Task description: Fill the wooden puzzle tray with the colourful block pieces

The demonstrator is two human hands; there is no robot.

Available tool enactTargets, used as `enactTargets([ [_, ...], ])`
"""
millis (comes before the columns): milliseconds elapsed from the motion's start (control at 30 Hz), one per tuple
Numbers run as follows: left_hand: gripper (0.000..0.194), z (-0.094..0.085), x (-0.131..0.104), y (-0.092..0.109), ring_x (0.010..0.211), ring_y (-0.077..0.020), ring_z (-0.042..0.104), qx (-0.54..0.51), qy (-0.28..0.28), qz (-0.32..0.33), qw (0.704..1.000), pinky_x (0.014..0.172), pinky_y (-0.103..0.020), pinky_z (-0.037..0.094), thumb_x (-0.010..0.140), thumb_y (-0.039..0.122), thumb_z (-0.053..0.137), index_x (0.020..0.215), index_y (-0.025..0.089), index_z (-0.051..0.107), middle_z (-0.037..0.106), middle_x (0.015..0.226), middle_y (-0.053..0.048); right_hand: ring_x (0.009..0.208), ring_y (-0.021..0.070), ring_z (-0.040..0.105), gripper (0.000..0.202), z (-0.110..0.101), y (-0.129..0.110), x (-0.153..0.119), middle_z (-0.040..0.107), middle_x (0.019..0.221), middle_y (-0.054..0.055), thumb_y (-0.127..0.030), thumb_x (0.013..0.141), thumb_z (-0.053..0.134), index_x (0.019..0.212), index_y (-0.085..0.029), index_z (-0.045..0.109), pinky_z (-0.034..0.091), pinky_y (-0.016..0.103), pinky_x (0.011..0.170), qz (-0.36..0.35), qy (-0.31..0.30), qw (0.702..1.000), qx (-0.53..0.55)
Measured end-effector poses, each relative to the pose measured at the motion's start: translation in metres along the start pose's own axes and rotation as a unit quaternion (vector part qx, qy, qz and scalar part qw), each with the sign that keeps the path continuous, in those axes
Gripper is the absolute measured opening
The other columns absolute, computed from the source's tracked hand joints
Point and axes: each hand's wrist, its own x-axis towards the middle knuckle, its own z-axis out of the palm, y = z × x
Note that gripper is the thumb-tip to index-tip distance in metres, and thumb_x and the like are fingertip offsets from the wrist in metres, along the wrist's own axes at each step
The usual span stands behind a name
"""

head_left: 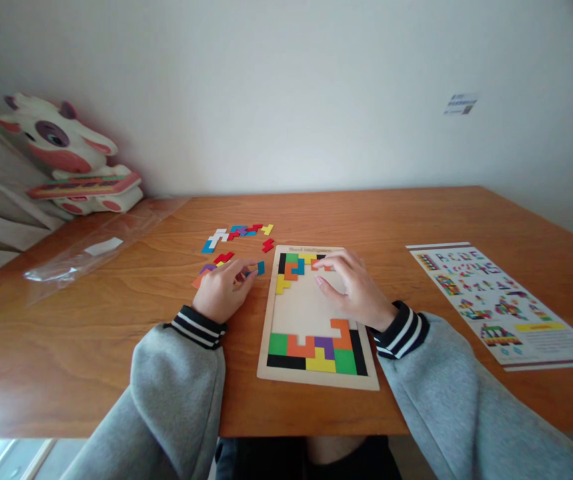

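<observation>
My left hand [222, 292] is closed, thumb and fingertips gripping a blue puzzle piece [261, 268] just left of the wooden puzzle board [262, 360]. Over the board's upper right hovers my right hand [349, 285], thumb and index finger apart, with no piece visible between them. Its fingertips are close to an orange piece [315, 264] and hide part of the top row. Colored pieces fill the bottom of the board, including a yellow piece [320, 362] and a green piece [278, 344]. A yellow T-shaped piece [281, 285] lies along the left side; bare wood shows in the middle.
Loose pieces lie behind my left hand, among them a white piece [216, 237] and a red piece [268, 245]. A printed pattern sheet [496, 300] is at right. Clear plastic wrapping [131, 230] and a cow-shaped toy keyboard [79, 160] are at left.
</observation>
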Motion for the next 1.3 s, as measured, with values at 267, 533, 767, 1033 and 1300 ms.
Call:
enactTargets([
  [267, 0.024, 0.003, -0.001, -0.006, 0.077, -0.0196, 0.069, 0.034, -0.043, -0.021, 0.998, 0.076, -0.031, 0.055, 0.093, 0.036, 0.054, 0.105, 0.02, 0.067, 0.073, 0.083, -0.004, 0.107, 0.0269, 0.059, 0.016, 0.0, 0.0, 0.0, 0.064, 0.109, 0.007, -0.025, 0.094, 0.058, 0.11, -0.024, 0.06, 0.045, 0.049, 0.095, 0.0, 0.002, 1.0, -0.003],
  [533, 0.024, 0.005, -0.002, -0.01, 0.092, -0.0255, 0.066, 0.047, -0.046, 0.018, 0.998, 0.086, -0.04, 0.055, 0.094, 0.035, 0.054, 0.106, 0.019, 0.067, 0.071, 0.096, -0.009, 0.106, 0.0273, 0.059, 0.013, -0.001, 0.0, 0.001, 0.065, 0.107, 0.007, -0.027, 0.095, 0.057, 0.108, -0.026, 0.059, 0.046, 0.05, 0.094, 0.011, 0.024, 0.999, -0.019],
  [767, 0.027, 0.006, -0.002, -0.012, 0.092, -0.0249, 0.068, 0.029, -0.084, 0.03, 0.996, 0.087, -0.039, 0.054, 0.096, 0.038, 0.051, 0.106, 0.019, 0.068, 0.074, 0.098, -0.009, 0.099, 0.0266, 0.06, 0.014, -0.003, 0.002, 0.002, 0.064, 0.104, 0.008, -0.024, 0.094, 0.056, 0.107, -0.025, 0.061, 0.05, 0.047, 0.087, 0.036, 0.056, 0.998, -0.01],
  [1033, 0.028, 0.006, -0.001, -0.012, 0.09, -0.0224, 0.07, 0.012, -0.1, 0.037, 0.994, 0.083, -0.034, 0.056, 0.097, 0.039, 0.05, 0.105, 0.02, 0.068, 0.075, 0.099, -0.008, 0.098, 0.026, 0.06, 0.012, -0.002, 0.004, 0.003, 0.065, 0.103, 0.008, -0.026, 0.095, 0.058, 0.106, -0.024, 0.061, 0.051, 0.046, 0.086, 0.04, 0.09, 0.995, 0.004],
  [1300, 0.035, -0.027, -0.004, -0.026, 0.095, -0.0327, 0.069, 0.209, -0.03, -0.135, 0.968, 0.078, -0.042, 0.055, 0.092, 0.049, 0.053, 0.103, 0.02, 0.069, 0.073, 0.098, -0.012, 0.096, 0.0268, 0.06, 0.013, -0.003, 0.003, 0.003, 0.064, 0.101, 0.008, -0.031, 0.096, 0.056, 0.105, -0.024, 0.062, 0.052, 0.048, 0.085, 0.044, 0.094, 0.995, 0.014],
])
